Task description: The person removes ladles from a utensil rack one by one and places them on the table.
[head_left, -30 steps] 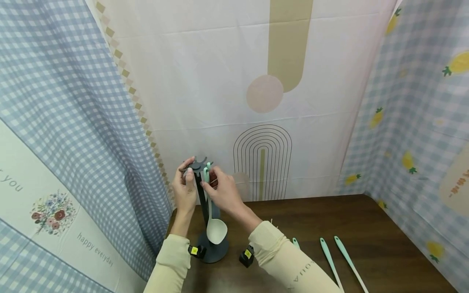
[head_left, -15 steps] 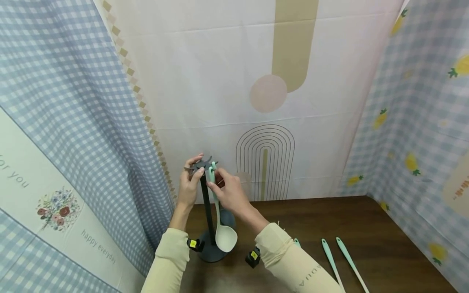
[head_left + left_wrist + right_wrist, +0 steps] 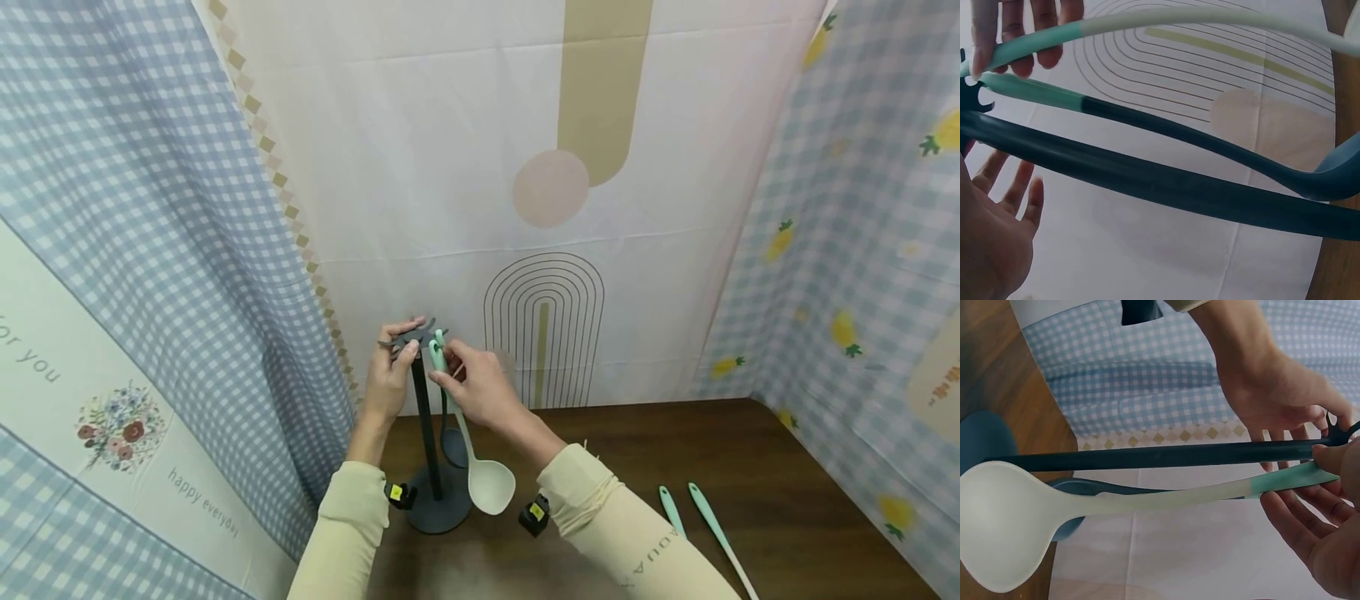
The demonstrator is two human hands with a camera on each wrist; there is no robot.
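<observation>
A dark utensil stand [image 3: 424,417] stands upright on its round base, with curved hooks at the top. My left hand [image 3: 387,383] holds that hooked top between thumb and fingers. With my right hand [image 3: 483,390] I pinch the mint handle of a white ladle [image 3: 491,486], its handle end right at the hooks. The white ladle slants, its bowl out to the right of the pole. Behind it hangs a dark blue ladle [image 3: 453,448] with a mint handle end, seen along its length in the left wrist view. In the right wrist view the white ladle's bowl [image 3: 1007,519] overlaps the stand.
Two mint-handled utensils, one handle [image 3: 671,510] beside another [image 3: 712,521], lie on the brown wooden table [image 3: 600,433] at the right, partly behind my sleeve or out of frame. A patterned cloth [image 3: 435,167] hangs behind the table, with checked curtains [image 3: 172,208] at both sides.
The white ladle's bowl has swung right, away from the pole, and my right hand has shifted slightly right with it. More of the dark ladle shows. My left hand keeps its hold on the stand.
</observation>
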